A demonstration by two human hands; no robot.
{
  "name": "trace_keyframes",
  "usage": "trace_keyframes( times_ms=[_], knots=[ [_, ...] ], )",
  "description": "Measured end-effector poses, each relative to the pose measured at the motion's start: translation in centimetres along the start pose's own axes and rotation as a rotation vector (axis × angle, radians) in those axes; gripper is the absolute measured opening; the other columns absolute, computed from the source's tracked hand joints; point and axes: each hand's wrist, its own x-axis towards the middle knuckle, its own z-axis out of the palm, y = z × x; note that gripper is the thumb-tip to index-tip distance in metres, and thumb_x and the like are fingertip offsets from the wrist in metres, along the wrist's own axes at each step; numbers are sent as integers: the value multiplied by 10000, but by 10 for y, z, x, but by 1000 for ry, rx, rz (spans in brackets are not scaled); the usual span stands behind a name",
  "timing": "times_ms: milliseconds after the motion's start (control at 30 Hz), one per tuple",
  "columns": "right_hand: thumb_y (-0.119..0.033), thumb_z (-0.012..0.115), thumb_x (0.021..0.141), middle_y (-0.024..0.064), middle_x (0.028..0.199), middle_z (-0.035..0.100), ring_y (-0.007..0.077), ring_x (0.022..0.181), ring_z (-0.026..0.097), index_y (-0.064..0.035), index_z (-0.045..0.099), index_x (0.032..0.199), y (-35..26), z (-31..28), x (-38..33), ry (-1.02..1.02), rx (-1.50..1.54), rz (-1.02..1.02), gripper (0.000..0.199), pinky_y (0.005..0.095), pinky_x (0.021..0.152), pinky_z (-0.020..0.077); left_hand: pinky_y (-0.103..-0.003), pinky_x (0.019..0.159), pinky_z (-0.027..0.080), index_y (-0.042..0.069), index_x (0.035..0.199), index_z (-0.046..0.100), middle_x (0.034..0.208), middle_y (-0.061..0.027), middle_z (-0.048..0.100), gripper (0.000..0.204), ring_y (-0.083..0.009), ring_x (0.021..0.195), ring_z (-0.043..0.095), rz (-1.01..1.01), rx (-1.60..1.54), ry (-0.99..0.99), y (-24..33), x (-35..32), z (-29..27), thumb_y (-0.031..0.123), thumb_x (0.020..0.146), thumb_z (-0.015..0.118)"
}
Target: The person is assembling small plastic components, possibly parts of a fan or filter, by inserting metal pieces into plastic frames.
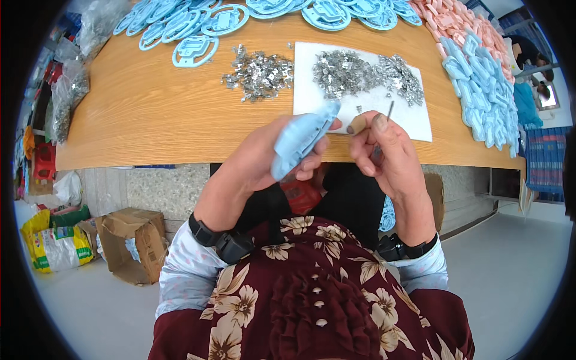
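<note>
fitting a small metal piece to a pale blue plastic part

we hold the pale blue plastic part (pixel 300 141) in our left hand (pixel 264 159), fingers wrapped round it, its upper end tilted toward the right hand. our right hand (pixel 384 153) is pinched narrow on a thin metal pin (pixel 390 110) that sticks up just past the thumb; what else sits in that pinch we cannot tell. both hands hover in front of the table edge, above our lap.

to do this well, we judge: keep the left grip firm, line the pin up square before pressing, and keep the part close to the table so a dropped piece lands on it.

just beyond the right hand lies a white sheet (pixel 312 99) carrying a heap of small metal clips (pixel 366 75). beyond the left hand a second heap of metal clips (pixel 259 75) sits bare on the wooden table (pixel 150 114). farther out, blue ring-shaped parts (pixel 198 24) are piled, and far off to the right of the right hand are blue and pink plastic parts (pixel 480 72).

containers: clear bags (pixel 66 96) at the table's left end hold what looks like more metal bits. an open cardboard box (pixel 135 243) on the floor below the left hand; contents unclear.
</note>
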Motion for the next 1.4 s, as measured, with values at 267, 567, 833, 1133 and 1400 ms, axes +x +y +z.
trace_keyframes(
  times_ms=[267, 567, 833, 1133, 1400],
  knots=[
    [-178, 632, 965, 12, 859, 646, 38, 581, 522, -34, 568, 1194, 18, -6, -8, -64, 107, 185, 278, 148, 462, 329, -269, 930, 465, -11, 1418, 440, 1234, -73, 596, 443, -121, 1110, 568, 143, 854, 419, -4, -20, 26, 187, 1025, 486],
    [-198, 671, 927, 57, 878, 676, 137, 697, 592, -29, 657, 1129, 18, 4, 26, 155, -631, -222, 263, 277, 631, 458, -237, 786, 523, 2, 1307, 548, 1071, -40, 667, 335, -87, 922, 634, 270, 512, 660, 2, -32, 10, 154, 1018, 473],
    [-152, 690, 851, 132, 881, 671, 303, 829, 653, -44, 674, 1048, 9, 53, 85, 55, -1067, -468, 226, 386, 738, 507, -221, 554, 477, 33, 1313, 557, 855, 7, 631, 377, -46, 652, 576, 192, 856, 678, 15, -38, -2, 131, 963, 460],
    [-126, 648, 855, 147, 904, 687, 357, 842, 655, -54, 671, 969, 5, 88, 136, -20, -1225, -509, 137, 425, 717, 512, -219, 593, 451, 27, 1342, 542, 808, 9, 611, 421, -42, 685, 556, 195, 881, 858, 58, -48, -20, 160, 945, 497],
    [-135, 634, 868, 154, 922, 698, 340, 867, 663, -75, 691, 1050, -16, 70, 136, 152, -1271, -420, 200, 417, 781, 512, -194, 466, 432, 64, 1359, 553, 800, 46, 624, 410, -23, 586, 547, 168, 721, 768, 56, -73, -12, 158, 966, 483]
  ],
)
